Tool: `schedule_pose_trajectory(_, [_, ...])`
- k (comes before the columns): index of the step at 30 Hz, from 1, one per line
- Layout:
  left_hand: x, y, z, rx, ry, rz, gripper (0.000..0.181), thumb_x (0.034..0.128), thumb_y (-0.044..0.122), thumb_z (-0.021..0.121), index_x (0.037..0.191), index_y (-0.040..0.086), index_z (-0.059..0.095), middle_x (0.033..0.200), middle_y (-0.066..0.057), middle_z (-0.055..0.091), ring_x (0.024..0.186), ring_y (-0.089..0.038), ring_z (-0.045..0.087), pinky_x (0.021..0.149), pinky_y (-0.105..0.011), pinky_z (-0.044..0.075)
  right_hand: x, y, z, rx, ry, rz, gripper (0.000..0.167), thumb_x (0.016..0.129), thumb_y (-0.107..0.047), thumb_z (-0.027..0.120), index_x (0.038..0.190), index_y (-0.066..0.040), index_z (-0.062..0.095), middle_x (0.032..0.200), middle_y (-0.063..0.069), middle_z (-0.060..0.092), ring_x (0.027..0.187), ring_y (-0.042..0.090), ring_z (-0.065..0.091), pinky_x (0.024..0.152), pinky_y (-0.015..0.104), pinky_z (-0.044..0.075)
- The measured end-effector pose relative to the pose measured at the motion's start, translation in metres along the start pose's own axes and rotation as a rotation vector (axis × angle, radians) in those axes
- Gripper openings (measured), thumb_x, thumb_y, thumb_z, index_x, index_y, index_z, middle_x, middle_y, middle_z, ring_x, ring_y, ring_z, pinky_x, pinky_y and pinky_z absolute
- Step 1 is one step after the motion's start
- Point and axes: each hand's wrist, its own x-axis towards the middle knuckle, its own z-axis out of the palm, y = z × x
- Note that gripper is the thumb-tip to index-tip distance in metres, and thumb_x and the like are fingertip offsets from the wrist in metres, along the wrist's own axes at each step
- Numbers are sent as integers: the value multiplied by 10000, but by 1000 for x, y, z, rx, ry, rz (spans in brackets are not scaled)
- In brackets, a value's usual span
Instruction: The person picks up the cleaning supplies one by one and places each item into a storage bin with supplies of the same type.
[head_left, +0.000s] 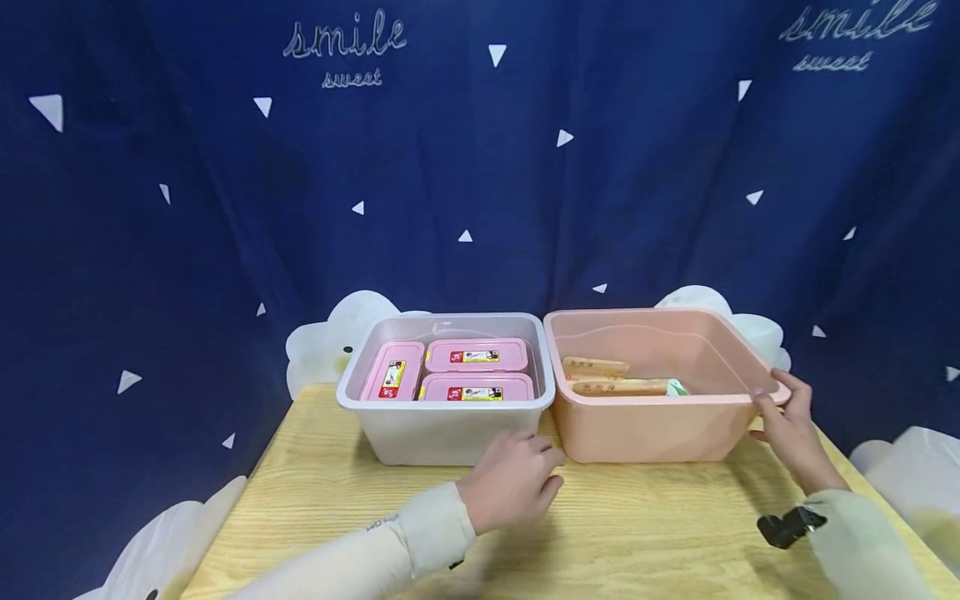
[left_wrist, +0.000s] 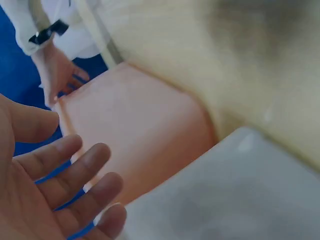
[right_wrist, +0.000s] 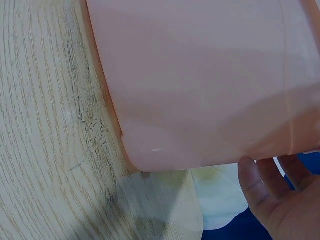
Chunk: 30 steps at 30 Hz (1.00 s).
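Observation:
My left hand [head_left: 513,479] is in front of the white plastic bin [head_left: 442,429], near where it meets the pink bin. Its fingers are loosely bent and hold nothing, as the left wrist view [left_wrist: 60,185] also shows. My right hand [head_left: 795,433] grips the front right corner of the pink plastic bin [head_left: 645,429], thumb and fingers at its rim. In the right wrist view, the fingertips [right_wrist: 248,170] meet that bin's edge. Pink-lidded boxes [head_left: 476,354] lie inside the white bin. Orange-brown packets [head_left: 618,387] lie inside the pink one.
Both bins stand side by side on a wooden table [head_left: 622,533]. A dark blue curtain [head_left: 450,167] with white triangles and lettering hangs behind. White cloud-shaped prints [head_left: 360,321] show beyond the table's back edge. A black strap piece [head_left: 791,527] sits at the right wrist.

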Motion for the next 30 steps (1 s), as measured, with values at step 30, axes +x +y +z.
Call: schedule_pose_trajectory(30, [-48, -15, -11, -209, -159, -160, 125, 892, 255, 656, 976, 190, 723, 909, 84, 719, 839, -89, 666, 688, -259, 521, 3, -8, -28, -53, -91, 39, 775, 1055, -346, 299, 1505, 10, -221, 1476, 495, 74, 836, -197, 345, 615, 158, 486])
